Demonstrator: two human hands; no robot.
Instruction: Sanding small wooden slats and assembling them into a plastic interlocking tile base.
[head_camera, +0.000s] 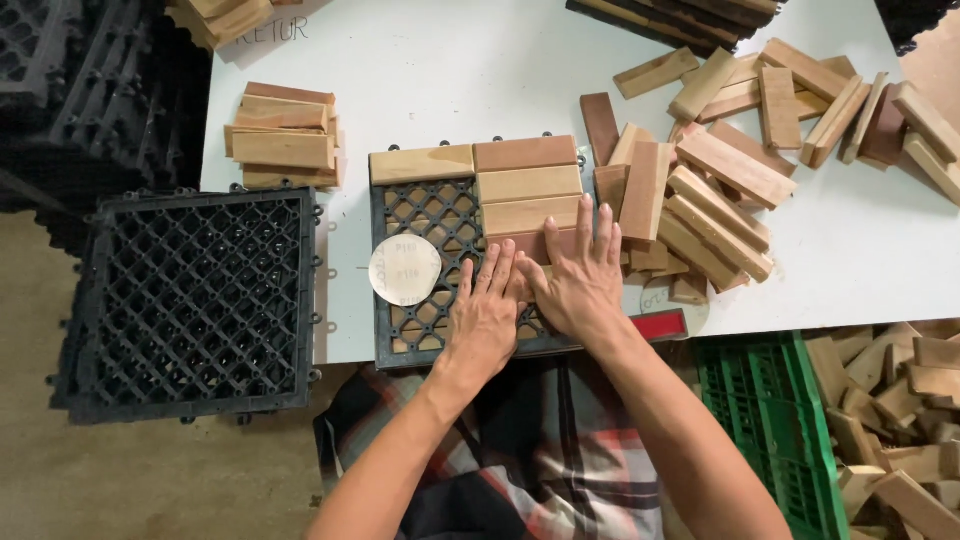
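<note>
A black plastic grid base (425, 205) lies on the white table (450, 70) in front of me. Several wooden slats (528, 185) lie fitted on its right half and one slat (421, 164) lies across its top left. My left hand (484, 318) rests flat on the grid's lower middle, fingers together. Beside it, my right hand (576, 276) presses flat on the lowest reddish slat (537, 243), fingers spread. A round sandpaper disc (404, 270) lies on the grid's left part.
A stack of black grid bases (195, 300) sits left of the table. Loose wooden slats (720, 180) are piled at right, a small slat stack (285, 135) at upper left. A green crate (775, 420) and more slats (900, 410) are at lower right.
</note>
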